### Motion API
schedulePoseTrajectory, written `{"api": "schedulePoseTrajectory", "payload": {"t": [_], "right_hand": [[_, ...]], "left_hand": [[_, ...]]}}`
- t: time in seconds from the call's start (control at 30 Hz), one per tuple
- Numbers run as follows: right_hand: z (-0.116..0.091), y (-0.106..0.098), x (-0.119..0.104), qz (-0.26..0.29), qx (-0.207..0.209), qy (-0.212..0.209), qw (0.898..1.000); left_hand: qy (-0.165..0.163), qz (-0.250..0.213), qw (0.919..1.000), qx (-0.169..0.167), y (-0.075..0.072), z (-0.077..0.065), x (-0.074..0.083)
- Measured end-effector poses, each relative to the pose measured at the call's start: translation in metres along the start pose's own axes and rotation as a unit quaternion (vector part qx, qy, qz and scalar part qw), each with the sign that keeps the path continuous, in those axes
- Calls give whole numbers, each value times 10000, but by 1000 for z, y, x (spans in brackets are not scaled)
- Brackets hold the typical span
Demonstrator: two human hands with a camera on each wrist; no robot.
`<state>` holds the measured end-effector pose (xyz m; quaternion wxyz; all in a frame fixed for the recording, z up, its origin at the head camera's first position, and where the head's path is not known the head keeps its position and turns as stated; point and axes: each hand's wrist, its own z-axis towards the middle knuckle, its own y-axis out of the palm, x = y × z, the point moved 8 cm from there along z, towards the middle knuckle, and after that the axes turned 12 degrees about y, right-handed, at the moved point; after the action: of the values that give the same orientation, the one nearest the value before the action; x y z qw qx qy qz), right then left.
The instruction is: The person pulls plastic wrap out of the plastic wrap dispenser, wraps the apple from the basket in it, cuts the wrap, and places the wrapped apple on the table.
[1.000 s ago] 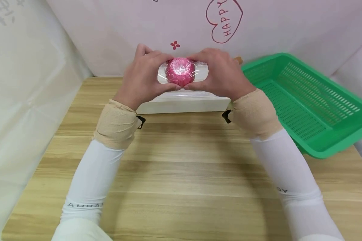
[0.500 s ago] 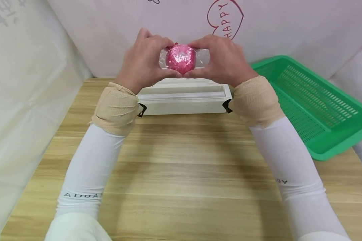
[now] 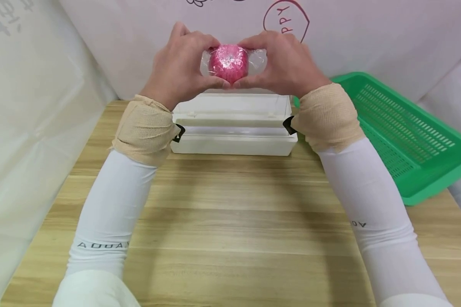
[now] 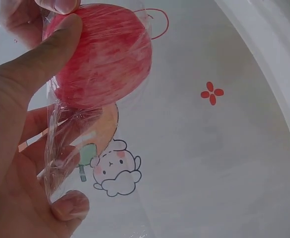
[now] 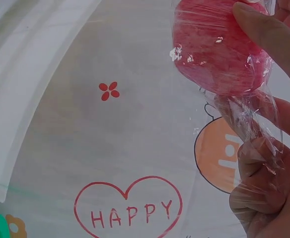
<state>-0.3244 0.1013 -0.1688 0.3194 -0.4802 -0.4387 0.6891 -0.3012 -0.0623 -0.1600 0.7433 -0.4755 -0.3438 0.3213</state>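
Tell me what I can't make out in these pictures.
Green basket, head view: left side mostly behind the right arm.
Black marks, head view: cut off by the top edge.
Left sleeve, head view: its lettering curves out of sight.
Wrapped pink thing, left wrist view: upper left covered by fingers.

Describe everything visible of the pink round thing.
The pink round thing is streaked pink-red, slightly flattened in the wrist views, and wrapped in clear, crinkled, shiny film, plastic by its look, loose at both sides. The left hand and right hand pinch it from either side, above the white box in the head view.
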Motion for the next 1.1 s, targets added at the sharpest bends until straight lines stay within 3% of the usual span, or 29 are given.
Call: {"api": "schedulePoseTrajectory", "payload": {"t": [1.1], "right_hand": [[-5, -23, -14, -291, 310, -44, 9991]], "left_hand": [[-38, 293, 9996, -19, -26, 6, 9]]}}
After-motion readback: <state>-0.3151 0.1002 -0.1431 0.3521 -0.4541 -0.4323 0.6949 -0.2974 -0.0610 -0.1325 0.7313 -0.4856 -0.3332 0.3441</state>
